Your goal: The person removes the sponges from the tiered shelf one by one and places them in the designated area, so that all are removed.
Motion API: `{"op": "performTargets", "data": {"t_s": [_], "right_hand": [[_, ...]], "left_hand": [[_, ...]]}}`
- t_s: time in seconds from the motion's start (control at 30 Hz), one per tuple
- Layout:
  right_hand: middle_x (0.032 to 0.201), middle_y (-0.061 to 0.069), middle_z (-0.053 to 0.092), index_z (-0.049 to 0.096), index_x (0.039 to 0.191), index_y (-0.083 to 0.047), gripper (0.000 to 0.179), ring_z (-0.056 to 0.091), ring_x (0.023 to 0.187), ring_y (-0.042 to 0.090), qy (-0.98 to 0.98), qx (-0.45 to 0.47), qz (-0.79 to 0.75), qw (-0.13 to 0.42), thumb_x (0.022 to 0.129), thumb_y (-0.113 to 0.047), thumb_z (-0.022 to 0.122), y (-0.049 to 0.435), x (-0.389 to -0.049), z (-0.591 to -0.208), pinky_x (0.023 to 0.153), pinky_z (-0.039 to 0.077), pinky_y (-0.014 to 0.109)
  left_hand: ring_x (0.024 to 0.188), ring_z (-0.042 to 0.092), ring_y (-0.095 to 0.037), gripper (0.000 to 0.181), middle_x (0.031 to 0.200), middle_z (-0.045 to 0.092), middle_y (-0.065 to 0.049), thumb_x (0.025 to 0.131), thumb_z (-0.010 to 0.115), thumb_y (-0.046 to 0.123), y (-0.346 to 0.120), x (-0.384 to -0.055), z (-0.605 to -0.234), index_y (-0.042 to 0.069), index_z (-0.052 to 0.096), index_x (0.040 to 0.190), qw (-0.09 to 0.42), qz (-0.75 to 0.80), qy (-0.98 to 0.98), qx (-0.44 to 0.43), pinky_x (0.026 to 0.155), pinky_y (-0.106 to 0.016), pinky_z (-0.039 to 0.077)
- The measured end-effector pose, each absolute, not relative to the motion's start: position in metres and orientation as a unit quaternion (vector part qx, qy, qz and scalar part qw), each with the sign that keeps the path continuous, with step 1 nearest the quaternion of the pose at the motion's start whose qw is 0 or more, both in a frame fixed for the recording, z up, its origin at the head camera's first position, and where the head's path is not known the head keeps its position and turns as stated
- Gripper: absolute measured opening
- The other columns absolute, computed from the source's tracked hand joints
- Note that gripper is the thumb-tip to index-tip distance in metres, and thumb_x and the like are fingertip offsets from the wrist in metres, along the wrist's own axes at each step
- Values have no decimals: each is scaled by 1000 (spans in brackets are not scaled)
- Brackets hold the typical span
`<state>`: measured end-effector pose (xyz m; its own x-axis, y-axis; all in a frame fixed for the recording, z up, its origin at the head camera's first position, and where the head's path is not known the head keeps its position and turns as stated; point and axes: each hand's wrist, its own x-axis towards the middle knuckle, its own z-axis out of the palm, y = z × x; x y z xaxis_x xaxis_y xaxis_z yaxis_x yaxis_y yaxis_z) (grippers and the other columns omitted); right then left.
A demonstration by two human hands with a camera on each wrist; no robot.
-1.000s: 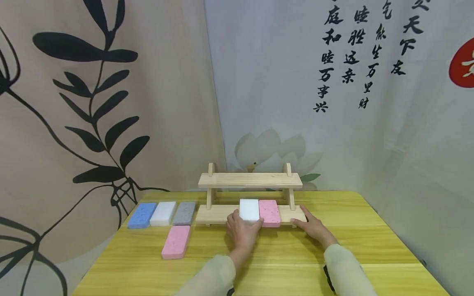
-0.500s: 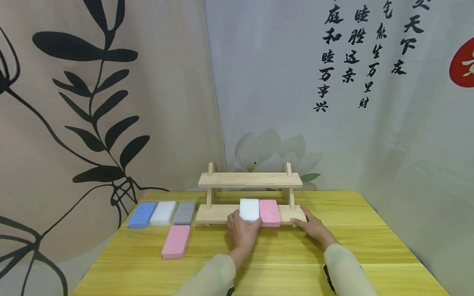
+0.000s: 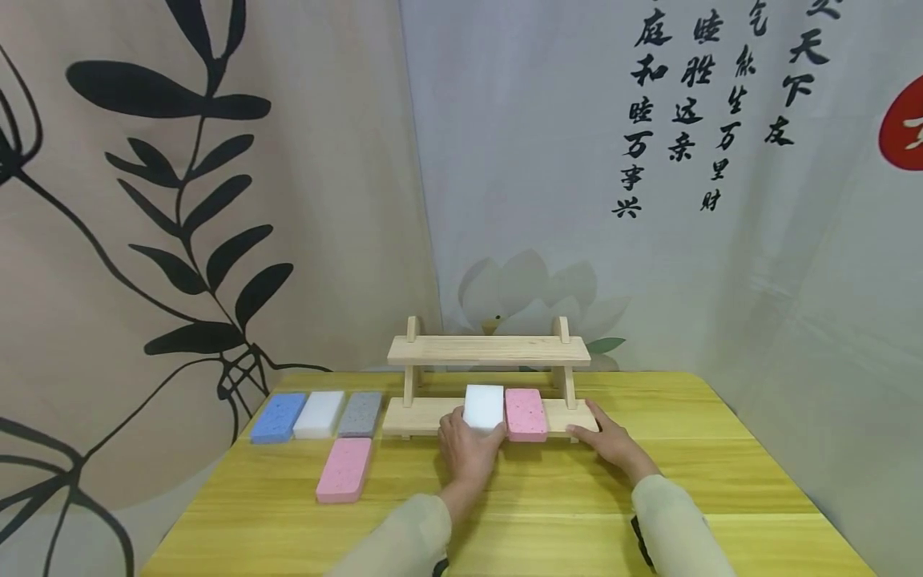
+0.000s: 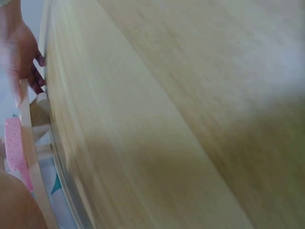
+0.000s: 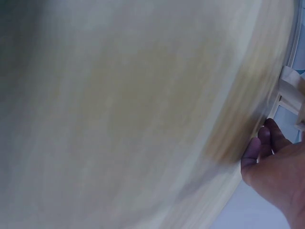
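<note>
In the head view my left hand (image 3: 467, 453) holds a white sponge (image 3: 484, 407) by its sides, thumb at the right, over the lower board of a two-tier wooden shelf (image 3: 421, 415). Just right of it, across a narrow gap, a pink sponge (image 3: 526, 415) leans back on the same board. My right hand (image 3: 613, 441) grips the board's right end, thumb in front. The left wrist view catches the right hand (image 4: 21, 52) at the shelf and the pink sponge (image 4: 15, 143); the white one is hidden there. Fingers of the right hand (image 5: 276, 169) show curled in the right wrist view.
Left of the shelf, a blue sponge (image 3: 278, 417), another white sponge (image 3: 319, 414) and a grey sponge (image 3: 360, 414) lie in a row on the wooden table (image 3: 577, 513). A second pink sponge (image 3: 344, 470) lies in front of the grey one. A printed curtain (image 3: 346, 200) hangs behind.
The white sponge has shifted slightly left and up in my left hand, and a narrow gap now separates it from the pink one. My right hand keeps its place.
</note>
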<state>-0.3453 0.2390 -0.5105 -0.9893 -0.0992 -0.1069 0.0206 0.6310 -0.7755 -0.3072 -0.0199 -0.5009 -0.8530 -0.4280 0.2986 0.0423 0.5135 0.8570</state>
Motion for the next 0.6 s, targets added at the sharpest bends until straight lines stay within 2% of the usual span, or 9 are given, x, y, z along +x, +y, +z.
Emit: {"op": "performTargets", "data": {"t_s": [0.33,0.6], "right_hand": [[158,32,13,7,160,-11,97,16,141,55,901,-20,-428,71,93,-58,58,240,-346,-511,110,18,69],[158,32,13,8,160,-12,95,16,141,56,900,-19,-429,74,93,-57,58,239,-346,-510,110,19,69]], "left_hand": [[100,48,-30,75,112,52,-15,64,91,27,-35,-301,-499,-2,56,123,257,-497,-824,93,86,-47,42],[99,50,-33,75,114,52,-18,65,90,27,-55,-298,-498,-5,56,124,255,-507,-819,88,85,-47,42]]}}
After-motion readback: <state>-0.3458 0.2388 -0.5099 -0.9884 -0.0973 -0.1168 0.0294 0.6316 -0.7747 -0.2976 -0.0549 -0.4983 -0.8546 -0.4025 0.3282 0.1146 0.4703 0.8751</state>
